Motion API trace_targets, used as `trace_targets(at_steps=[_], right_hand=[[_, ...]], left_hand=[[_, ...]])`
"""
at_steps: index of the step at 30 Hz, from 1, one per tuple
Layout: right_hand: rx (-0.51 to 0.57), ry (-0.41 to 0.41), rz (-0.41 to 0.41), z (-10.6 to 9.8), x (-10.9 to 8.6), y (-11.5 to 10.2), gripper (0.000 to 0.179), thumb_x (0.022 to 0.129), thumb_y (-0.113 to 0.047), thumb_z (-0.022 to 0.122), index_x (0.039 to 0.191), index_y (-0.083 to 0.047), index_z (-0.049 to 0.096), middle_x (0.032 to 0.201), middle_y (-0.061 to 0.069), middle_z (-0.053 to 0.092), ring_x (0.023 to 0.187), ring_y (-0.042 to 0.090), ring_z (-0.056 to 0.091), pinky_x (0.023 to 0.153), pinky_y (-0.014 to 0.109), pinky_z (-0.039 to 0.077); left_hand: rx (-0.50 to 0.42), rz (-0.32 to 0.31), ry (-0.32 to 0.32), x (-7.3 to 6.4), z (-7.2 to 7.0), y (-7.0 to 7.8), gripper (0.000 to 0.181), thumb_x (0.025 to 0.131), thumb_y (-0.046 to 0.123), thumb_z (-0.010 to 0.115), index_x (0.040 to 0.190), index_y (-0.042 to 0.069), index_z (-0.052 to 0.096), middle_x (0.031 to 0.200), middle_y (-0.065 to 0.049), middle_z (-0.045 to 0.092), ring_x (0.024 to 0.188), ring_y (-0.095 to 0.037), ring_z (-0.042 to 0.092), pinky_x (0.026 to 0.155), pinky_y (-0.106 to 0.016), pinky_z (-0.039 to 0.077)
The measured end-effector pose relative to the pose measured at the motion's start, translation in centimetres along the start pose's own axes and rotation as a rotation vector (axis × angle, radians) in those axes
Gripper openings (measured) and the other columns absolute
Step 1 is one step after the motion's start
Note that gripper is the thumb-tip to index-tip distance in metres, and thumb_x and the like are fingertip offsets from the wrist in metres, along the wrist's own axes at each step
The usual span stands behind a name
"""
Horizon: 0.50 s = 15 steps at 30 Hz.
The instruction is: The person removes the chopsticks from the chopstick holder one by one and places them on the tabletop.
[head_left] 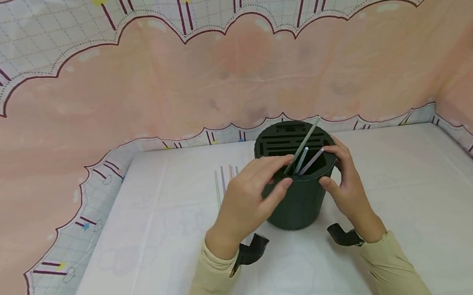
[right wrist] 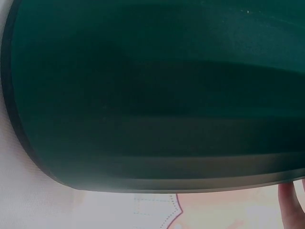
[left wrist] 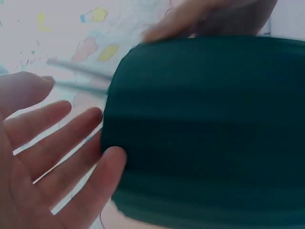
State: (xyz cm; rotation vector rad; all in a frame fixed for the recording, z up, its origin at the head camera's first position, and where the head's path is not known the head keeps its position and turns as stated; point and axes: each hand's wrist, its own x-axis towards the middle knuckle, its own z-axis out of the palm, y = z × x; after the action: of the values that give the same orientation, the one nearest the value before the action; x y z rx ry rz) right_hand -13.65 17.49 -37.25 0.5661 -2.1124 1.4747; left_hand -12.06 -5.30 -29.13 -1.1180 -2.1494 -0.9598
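Note:
A dark green bucket stands upright on the white table, its top partly covered by a slotted lid. From the opening at its near side lean a long pale green stick, a light blue one and a purple one. My left hand is at the bucket's left rim beside the green stick; in the left wrist view its fingers are spread, one tip against the wall. My right hand holds the right rim, thumb in front, fingers round the side and by the purple stick's end.
Several thin coloured sticks lie on the white table left of the bucket, partly hidden by my left hand. Behind the table hangs a pink patterned cloth. Black wrist cameras are strapped to both wrists.

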Motion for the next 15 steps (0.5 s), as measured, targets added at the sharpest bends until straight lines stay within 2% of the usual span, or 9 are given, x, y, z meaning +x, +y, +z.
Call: trace_targets(at_steps=[3, 7, 11, 15], right_hand=[[0.002, 0.000, -0.019, 0.0, 0.0, 0.1, 0.078, 0.081, -0.059, 0.055, 0.132, -0.003, 0.037, 0.150, 0.003, 0.024, 0.136, 0.024, 0.025, 0.107, 0.024, 0.026], [0.000, -0.003, -0.016, 0.0, 0.0, 0.1, 0.079, 0.080, -0.060, 0.054, 0.132, -0.003, 0.037, 0.150, 0.003, 0.023, 0.136, 0.024, 0.024, 0.107, 0.026, 0.025], [0.004, -0.001, -0.002, 0.0, 0.1, 0.0, 0.080, 0.080, -0.061, 0.054, 0.132, -0.003, 0.037, 0.150, 0.003, 0.023, 0.137, 0.023, 0.024, 0.108, 0.034, 0.025], [0.009, 0.003, -0.009, 0.0, 0.1, -0.1, 0.079, 0.079, -0.060, 0.055, 0.131, -0.003, 0.038, 0.149, 0.003, 0.024, 0.136, 0.024, 0.024, 0.107, 0.032, 0.026]], left_hand=[[0.076, 0.011, -0.051, -0.1, 0.8, 0.5, 0.041, 0.093, 0.028, 0.054, 0.129, 0.009, 0.051, 0.120, -0.001, 0.059, 0.109, -0.009, 0.055, 0.089, -0.019, 0.045], [0.166, 0.001, -0.076, -0.1, 1.8, 0.9, 0.042, 0.094, 0.029, 0.052, 0.131, 0.010, 0.048, 0.119, -0.001, 0.060, 0.107, -0.009, 0.056, 0.086, -0.020, 0.048], [0.167, -0.034, -0.035, 0.0, 2.5, 0.9, 0.033, 0.094, 0.022, 0.052, 0.123, 0.008, 0.055, 0.110, -0.001, 0.061, 0.099, -0.009, 0.057, 0.080, -0.018, 0.050], [0.127, -0.045, 0.035, 0.1, 3.0, 0.7, 0.021, 0.093, 0.015, 0.054, 0.110, 0.005, 0.062, 0.100, -0.001, 0.063, 0.089, -0.007, 0.058, 0.076, -0.015, 0.049]])
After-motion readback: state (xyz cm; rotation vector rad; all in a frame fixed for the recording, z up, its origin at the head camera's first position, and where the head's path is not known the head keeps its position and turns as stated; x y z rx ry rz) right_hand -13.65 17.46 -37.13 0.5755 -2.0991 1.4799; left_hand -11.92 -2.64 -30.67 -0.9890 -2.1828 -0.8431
